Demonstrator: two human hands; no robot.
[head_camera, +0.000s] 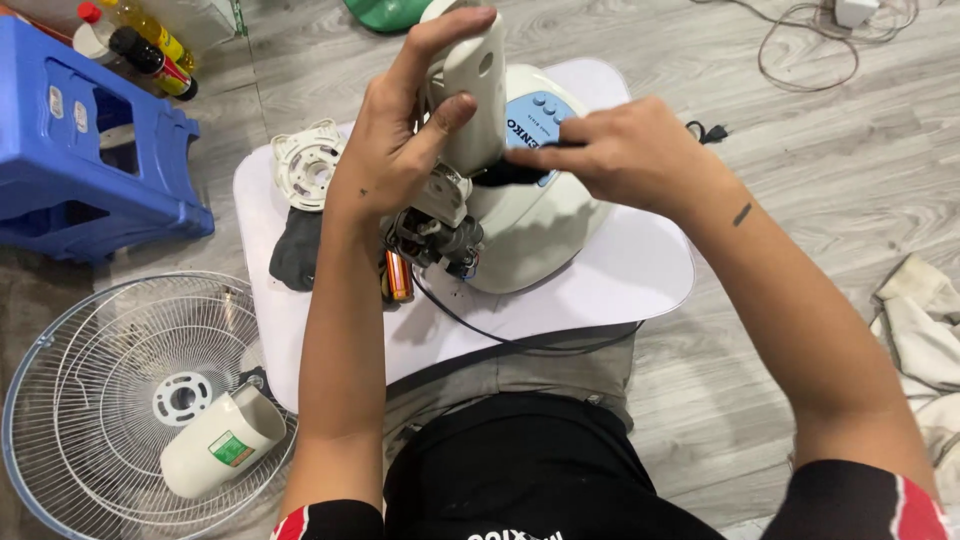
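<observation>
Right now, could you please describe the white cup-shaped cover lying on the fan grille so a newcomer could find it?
Start at the round wire fan grille on the floor at lower left, below the blue plastic stool. On its wires, right of the hub, lies the white cup-shaped cover, on its side. Unlike the flat white pieces on the board, it bears a green label.

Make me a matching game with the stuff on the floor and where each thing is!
Things:
1. white cup
2. blue stool
3. left hand
4. rag

Places:
A. far right on the floor
B. inside the wire fan guard
C. gripping the white fan neck
D. top left corner

Pairs: 1-B, 2-D, 3-C, 4-A
</observation>
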